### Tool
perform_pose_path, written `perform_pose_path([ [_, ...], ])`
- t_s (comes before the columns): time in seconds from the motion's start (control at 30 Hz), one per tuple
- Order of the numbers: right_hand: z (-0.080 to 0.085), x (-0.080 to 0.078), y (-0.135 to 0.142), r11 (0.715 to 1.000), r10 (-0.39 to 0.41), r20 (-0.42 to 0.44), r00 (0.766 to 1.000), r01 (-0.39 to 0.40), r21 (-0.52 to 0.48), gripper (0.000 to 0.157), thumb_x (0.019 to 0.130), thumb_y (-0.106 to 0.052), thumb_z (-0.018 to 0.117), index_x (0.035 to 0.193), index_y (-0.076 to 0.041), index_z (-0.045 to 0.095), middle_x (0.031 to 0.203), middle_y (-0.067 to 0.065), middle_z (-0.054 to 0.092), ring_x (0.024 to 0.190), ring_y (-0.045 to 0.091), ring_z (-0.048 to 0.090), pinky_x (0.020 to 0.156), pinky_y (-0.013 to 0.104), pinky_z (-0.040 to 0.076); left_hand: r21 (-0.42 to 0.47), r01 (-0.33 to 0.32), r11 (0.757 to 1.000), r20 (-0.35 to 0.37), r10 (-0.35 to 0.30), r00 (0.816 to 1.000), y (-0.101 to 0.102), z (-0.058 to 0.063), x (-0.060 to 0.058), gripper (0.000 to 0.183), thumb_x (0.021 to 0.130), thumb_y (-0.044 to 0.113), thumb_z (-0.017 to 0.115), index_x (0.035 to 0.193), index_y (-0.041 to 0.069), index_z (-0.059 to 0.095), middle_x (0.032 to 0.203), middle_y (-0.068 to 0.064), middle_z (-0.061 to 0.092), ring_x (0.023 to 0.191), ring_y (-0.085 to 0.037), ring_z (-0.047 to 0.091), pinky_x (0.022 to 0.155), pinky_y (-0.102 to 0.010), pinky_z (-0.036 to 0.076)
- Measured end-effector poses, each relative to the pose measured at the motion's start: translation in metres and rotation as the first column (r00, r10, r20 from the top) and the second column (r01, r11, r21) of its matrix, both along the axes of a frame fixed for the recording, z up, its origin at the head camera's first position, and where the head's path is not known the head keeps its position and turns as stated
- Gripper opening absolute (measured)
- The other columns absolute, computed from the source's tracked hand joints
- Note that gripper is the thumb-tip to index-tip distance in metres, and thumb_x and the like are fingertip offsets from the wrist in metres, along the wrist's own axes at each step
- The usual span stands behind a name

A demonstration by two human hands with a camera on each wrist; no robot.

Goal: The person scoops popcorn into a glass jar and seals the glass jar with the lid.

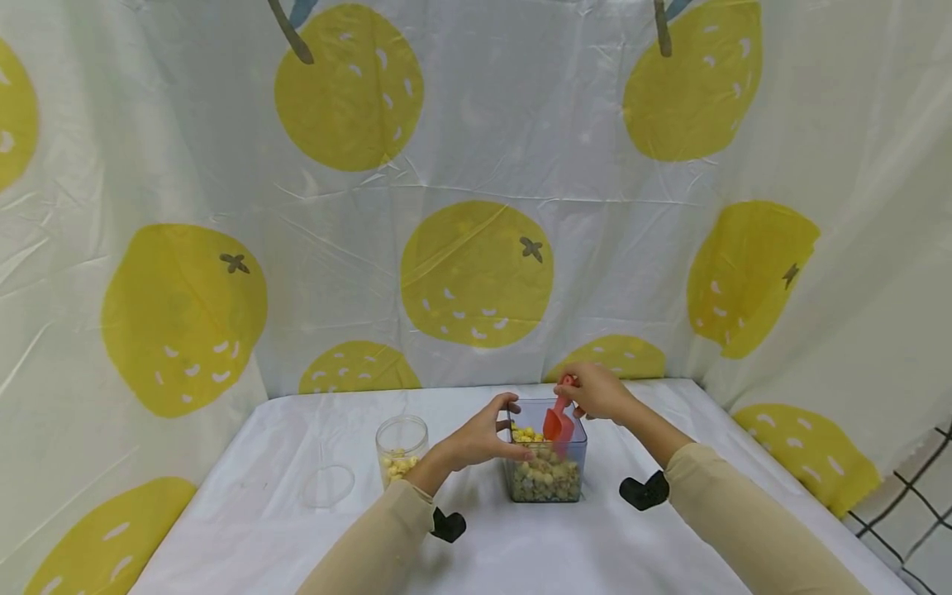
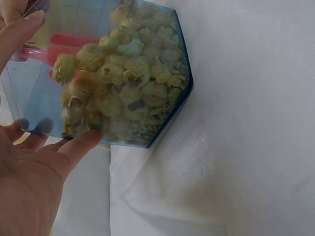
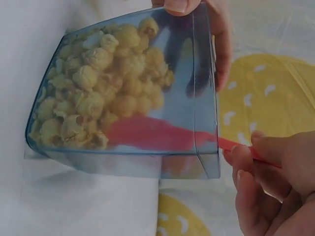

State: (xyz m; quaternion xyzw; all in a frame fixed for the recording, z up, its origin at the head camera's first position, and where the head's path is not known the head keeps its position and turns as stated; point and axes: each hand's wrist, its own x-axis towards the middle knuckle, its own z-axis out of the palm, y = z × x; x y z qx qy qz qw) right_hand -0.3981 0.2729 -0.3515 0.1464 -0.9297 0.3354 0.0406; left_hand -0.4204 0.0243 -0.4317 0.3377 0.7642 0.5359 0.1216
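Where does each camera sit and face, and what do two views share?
Head: on the person's head, facing forward and down at the table, bluish container and red scoop; left hand, right hand and sleeves show.
Left wrist: on that wrist, facing the bluish container, base toward picture right; left hand and part of the right show.
Right wrist: on that wrist, facing the bluish container, base toward picture left; right hand and left fingers show.
Shared by both wrist views: bluish container, popcorn, red scoop.
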Motion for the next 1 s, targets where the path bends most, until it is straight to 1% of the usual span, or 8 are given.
perform_pose_path([
  [0.13, 0.0, 0.0, 0.002, 0.996, -0.003, 0.052, 0.999, 0.007, -0.089, 0.012, 0.105, -0.014, 0.063, 0.107, -0.003, 0.067, 0.078, 0.005, 0.067, 0.057, 0.02, 0.064, 0.049, 0.028, 0.049, 0.001, 0.003, 1.0, -0.005, -0.003, 1.0, 0.0, 0.0, 0.001, 0.089, 0.085, 0.017, 0.087, 0.155, 0.013, 0.034, 0.143, -0.002, 0.043, 0.144, -0.042, 0.039, 0.102, -0.043, 0.05],
  [0.27, -0.001, 0.0, 0.006, 0.982, -0.007, 0.108, 0.994, 0.027, -0.189, 0.013, 0.106, -0.013, 0.062, 0.11, -0.001, 0.066, 0.084, 0.012, 0.07, 0.058, 0.018, 0.063, 0.05, 0.026, 0.047, 0.008, 0.013, 1.0, -0.005, -0.013, 1.0, 0.0, -0.001, 0.0, 0.089, 0.084, 0.019, 0.087, 0.156, 0.013, 0.033, 0.144, -0.004, 0.042, 0.144, -0.042, 0.039, 0.104, -0.046, 0.049],
  [0.4, -0.001, 0.0, 0.008, 0.971, -0.013, 0.132, 0.991, 0.045, -0.236, 0.018, 0.106, -0.014, 0.061, 0.117, 0.0, 0.064, 0.09, 0.016, 0.071, 0.059, 0.015, 0.064, 0.051, 0.026, 0.047, 0.014, 0.012, 1.0, -0.002, -0.012, 1.0, 0.0, -0.002, -0.001, 0.09, 0.084, 0.019, 0.087, 0.155, 0.013, 0.033, 0.143, -0.004, 0.043, 0.144, -0.045, 0.037, 0.106, -0.05, 0.047],
  [0.5, -0.001, 0.001, 0.009, 0.967, -0.023, 0.132, 0.991, 0.055, -0.249, 0.02, 0.106, -0.014, 0.062, 0.12, 0.001, 0.064, 0.091, 0.013, 0.071, 0.06, 0.013, 0.064, 0.052, 0.026, 0.049, 0.017, 0.009, 1.0, 0.0, -0.009, 1.0, 0.0, -0.002, -0.001, 0.09, 0.084, 0.018, 0.087, 0.155, 0.013, 0.033, 0.143, -0.003, 0.043, 0.145, -0.046, 0.036, 0.106, -0.052, 0.046],
  [0.6, -0.002, 0.002, 0.01, 0.959, -0.037, 0.143, 0.989, 0.076, -0.274, 0.02, 0.105, -0.013, 0.063, 0.119, 0.001, 0.064, 0.09, 0.012, 0.071, 0.06, 0.013, 0.065, 0.052, 0.026, 0.05, 0.024, 0.01, 1.0, 0.007, -0.01, 1.0, 0.0, -0.003, -0.001, 0.089, 0.084, 0.017, 0.087, 0.155, 0.014, 0.033, 0.143, -0.002, 0.043, 0.144, -0.043, 0.038, 0.104, -0.048, 0.048],
  [0.77, -0.006, 0.002, 0.012, 0.944, -0.016, 0.183, 0.983, 0.075, -0.32, 0.015, 0.105, -0.011, 0.062, 0.112, 0.002, 0.065, 0.086, 0.013, 0.067, 0.059, 0.014, 0.064, 0.052, 0.027, 0.051, 0.029, 0.015, 0.999, 0.019, -0.015, 1.0, 0.0, -0.003, -0.001, 0.089, 0.084, 0.017, 0.088, 0.154, 0.016, 0.034, 0.142, 0.0, 0.042, 0.143, -0.039, 0.04, 0.098, -0.037, 0.052],
  [0.87, -0.009, 0.001, 0.013, 0.937, -0.007, 0.198, 0.98, 0.075, -0.341, 0.015, 0.106, -0.013, 0.061, 0.112, 0.0, 0.064, 0.089, 0.011, 0.066, 0.061, 0.014, 0.065, 0.054, 0.027, 0.053, 0.032, 0.017, 0.999, 0.02, -0.018, 1.0, 0.0, -0.003, -0.001, 0.089, 0.083, 0.018, 0.088, 0.154, 0.016, 0.034, 0.142, 0.0, 0.042, 0.144, -0.039, 0.039, 0.098, -0.036, 0.052],
  [1.0, -0.011, -0.001, 0.017, 0.924, -0.014, 0.227, 0.974, 0.099, -0.37, 0.02, 0.107, -0.016, 0.059, 0.117, 0.002, 0.061, 0.097, 0.01, 0.067, 0.065, 0.014, 0.065, 0.056, 0.026, 0.053, 0.036, 0.019, 0.999, 0.016, -0.02, 1.0, 0.0, -0.004, -0.002, 0.088, 0.083, 0.019, 0.088, 0.153, 0.017, 0.034, 0.142, -0.001, 0.042, 0.144, -0.039, 0.04, 0.099, -0.037, 0.052],
])
